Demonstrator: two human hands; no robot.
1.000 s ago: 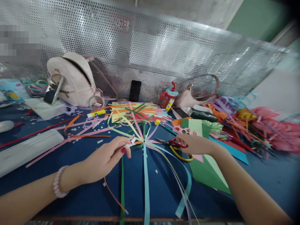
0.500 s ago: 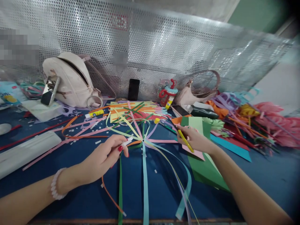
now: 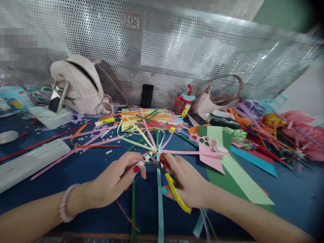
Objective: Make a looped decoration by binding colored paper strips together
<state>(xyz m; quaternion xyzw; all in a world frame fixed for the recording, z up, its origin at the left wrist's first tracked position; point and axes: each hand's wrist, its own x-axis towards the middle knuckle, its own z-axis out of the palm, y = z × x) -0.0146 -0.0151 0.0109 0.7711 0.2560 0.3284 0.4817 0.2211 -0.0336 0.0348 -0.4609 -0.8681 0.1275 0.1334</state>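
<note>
Scissors (image 3: pixel 162 165), off to the right beside the pink paper half a second ago, have swung left so that their blades now meet a white slip (image 3: pixel 141 164) at the person's left hand (image 3: pixel 121 179). Thumb and fingers of that hand pinch the slip; the right hand (image 3: pixel 188 180) grips the scissors, fingers curled at the red and yellow handles. Beneath lies a blue tabletop (image 3: pixel 101 219) strewn with paper scraps, backed by a perforated metal screen (image 3: pixel 162 50).

Just beyond the blades, long paper strips radiate from a common center, among them a pink strip (image 3: pixel 187 153) reaching right and a light blue strip (image 3: pixel 160 206) cut off by the frame's lower edge. Right hand and wrist hide the lower right strips, whose ends reappear below the forearm. Whether the blades have bitten into the slip cannot be told. Pixelated patches blur parts of the screen, and the upper right corner is dark.

Behind the strips, a black phone (image 3: pixel 147 96) stands upright between a pale backpack (image 3: pixel 78 84) and a lidded cup (image 3: pixel 186 101). A glue stick (image 3: pixel 105 121) lies left of a colorful strip pile (image 3: pixel 126 125); green paper (image 3: pixel 214 177) lies partly under the pink paper (image 3: pixel 210 160), close to the right forearm.
</note>
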